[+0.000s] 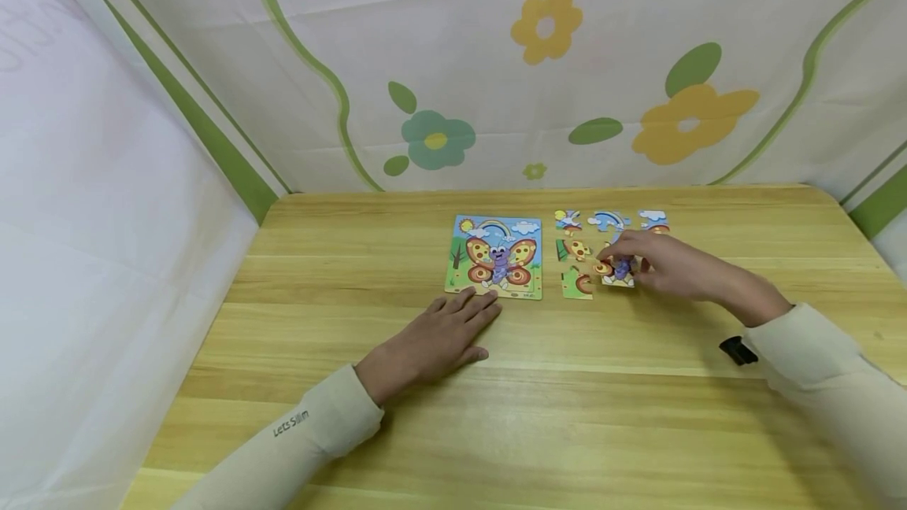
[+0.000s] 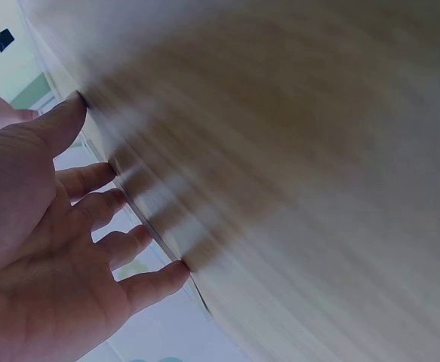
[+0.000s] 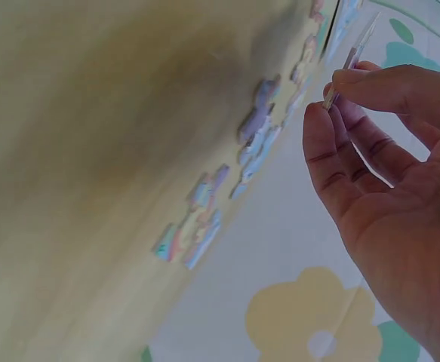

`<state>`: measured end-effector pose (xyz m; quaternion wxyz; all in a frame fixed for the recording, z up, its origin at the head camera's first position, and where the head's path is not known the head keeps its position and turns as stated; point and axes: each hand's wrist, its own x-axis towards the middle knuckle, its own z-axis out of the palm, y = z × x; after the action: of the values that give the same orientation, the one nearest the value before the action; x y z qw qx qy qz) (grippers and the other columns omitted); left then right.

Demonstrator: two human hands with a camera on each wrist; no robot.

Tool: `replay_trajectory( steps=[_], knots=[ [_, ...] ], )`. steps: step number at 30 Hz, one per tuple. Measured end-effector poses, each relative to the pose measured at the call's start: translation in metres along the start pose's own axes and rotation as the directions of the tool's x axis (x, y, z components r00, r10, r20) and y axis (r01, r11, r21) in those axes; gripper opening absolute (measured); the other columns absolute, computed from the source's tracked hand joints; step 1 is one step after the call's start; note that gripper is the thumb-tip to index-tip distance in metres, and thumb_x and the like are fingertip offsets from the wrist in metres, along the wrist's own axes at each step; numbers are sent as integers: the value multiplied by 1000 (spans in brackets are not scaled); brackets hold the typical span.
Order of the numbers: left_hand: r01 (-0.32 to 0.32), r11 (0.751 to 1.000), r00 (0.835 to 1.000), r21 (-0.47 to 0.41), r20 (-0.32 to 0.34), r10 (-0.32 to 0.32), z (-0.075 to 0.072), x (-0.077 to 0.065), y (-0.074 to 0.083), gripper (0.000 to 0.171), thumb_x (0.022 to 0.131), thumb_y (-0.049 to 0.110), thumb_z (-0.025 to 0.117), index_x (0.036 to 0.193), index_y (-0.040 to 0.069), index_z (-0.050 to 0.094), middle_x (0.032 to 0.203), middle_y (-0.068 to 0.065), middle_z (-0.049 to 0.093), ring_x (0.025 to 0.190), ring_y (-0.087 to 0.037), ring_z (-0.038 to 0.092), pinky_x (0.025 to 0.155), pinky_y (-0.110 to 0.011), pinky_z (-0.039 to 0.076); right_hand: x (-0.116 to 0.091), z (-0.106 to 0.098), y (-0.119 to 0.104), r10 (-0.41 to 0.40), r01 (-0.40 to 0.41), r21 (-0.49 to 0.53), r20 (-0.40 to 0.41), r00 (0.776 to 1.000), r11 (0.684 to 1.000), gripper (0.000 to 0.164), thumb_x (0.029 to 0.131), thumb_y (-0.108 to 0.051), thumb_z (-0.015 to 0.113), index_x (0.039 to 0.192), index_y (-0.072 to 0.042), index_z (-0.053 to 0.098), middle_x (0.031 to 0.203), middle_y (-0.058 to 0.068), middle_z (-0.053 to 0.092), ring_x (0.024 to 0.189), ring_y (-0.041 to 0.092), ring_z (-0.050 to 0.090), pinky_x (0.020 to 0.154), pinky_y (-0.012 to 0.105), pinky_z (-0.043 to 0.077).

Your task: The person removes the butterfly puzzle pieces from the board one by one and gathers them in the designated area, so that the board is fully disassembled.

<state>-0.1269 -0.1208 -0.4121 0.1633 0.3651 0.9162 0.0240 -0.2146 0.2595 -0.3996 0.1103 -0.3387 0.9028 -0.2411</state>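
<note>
My right hand [image 1: 669, 264] pinches a thin puzzle piece [image 3: 352, 60] between thumb and fingertips, lifted off the table. In the head view this piece shows part of the purple butterfly body. Several loose puzzle pieces lie around that hand, among them a rainbow piece [image 1: 608, 220], a yellow wing piece [image 1: 577, 249] and a green corner piece [image 1: 577, 285]; the hand hides some others. My left hand [image 1: 435, 337] lies palm down with its fingers extended, fingertips at the lower edge of a square butterfly puzzle board [image 1: 459, 252].
The wooden table [image 1: 567, 415] carries the board and pieces near its back edge. Behind it hangs a white curtain [image 1: 298, 116] printed with flowers, and another white cloth [image 1: 106, 258] hangs on the left. A black clip [image 1: 738, 351] sits by the right sleeve.
</note>
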Motion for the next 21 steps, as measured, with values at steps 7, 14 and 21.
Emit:
replay_trajectory(
  steps=[7, 14, 21],
  knots=[
    [1, 1000, 1000, -2, -1, -1, 0, 0, 0, 69, 111, 46, 45, 169, 15, 23, 177, -5, 19, 163, -34, 20, 126, -58, 30, -8, 9, 9, -3, 2, -29, -32, 999, 1000, 55, 80, 25, 57, 125, -3, 74, 114, 4, 71, 101, 18, 62, 75, 28, 51],
    [4, 1000, 1000, 9, 3, -4, 0, 0, 0, 69, 111, 47, 45, 169, 14, 23, 177, -5, 19, 163, -34, 20, 126, -58, 31, -15, 15, 15, -49, 46, -49, -49, 998, 998, 55, 78, 25, 62, 124, -4, 74, 118, 5, 71, 106, 23, 64, 80, 37, 55],
    [1, 1000, 1000, 13, 0, -1, 0, 0, 1, 69, 111, 46, 45, 169, 14, 23, 177, -5, 20, 163, -33, 20, 126, -57, 31, -19, 19, 19, -65, 60, -87, -64, 996, 994, 56, 77, 24, 63, 123, -6, 74, 123, 6, 71, 116, 29, 65, 91, 46, 57]
  ],
)
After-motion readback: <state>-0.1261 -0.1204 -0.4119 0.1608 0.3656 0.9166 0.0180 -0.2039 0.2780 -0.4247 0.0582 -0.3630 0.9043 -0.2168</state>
